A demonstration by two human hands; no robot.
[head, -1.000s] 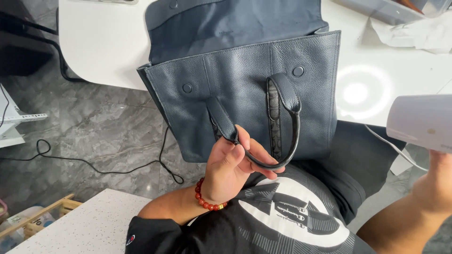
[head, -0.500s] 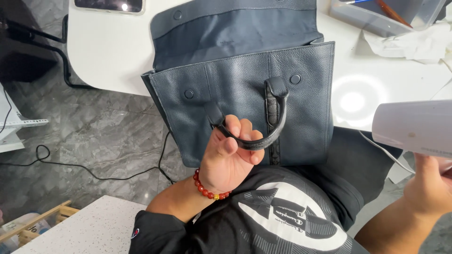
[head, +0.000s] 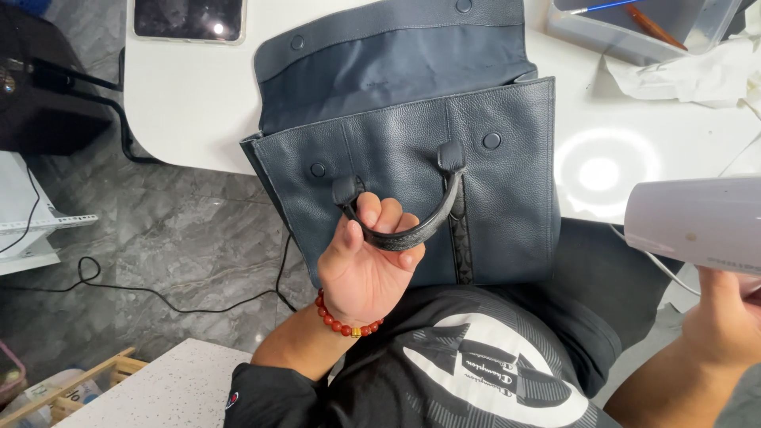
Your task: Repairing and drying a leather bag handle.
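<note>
Nearest to me, my left hand (head: 366, 265) was turned palm up with its fingers curled around the single carry handle (head: 412, 226) of one dark navy leather tote bag (head: 507, 206), gripping it firmly. One red bead bracelet (head: 346, 323) circled that wrist. At the right edge my right hand (head: 725, 317) was closed around the grip of one white hair dryer (head: 694, 222), whose barrel lay level and pointed left toward the bag, well apart from the leather.

The bag hung half off the near edge of the white table (head: 190, 95), its lower part resting against my lap, its flap (head: 396, 55) thrown back flat onto the tabletop. I counted four round snap studs: two on the bag's front panel and two on the open flap. The handle arched between two leather tabs on the front.

Farther off, one tablet (head: 189, 17) lay at the table's far left corner, screen dark. At the far right stood one clear plastic tray (head: 634, 36) holding two pens, with crumpled white tissue (head: 690, 75) just beside it. One black cable (head: 158, 293) trailed over the grey marble floor (head: 174, 230) to the left.
</note>
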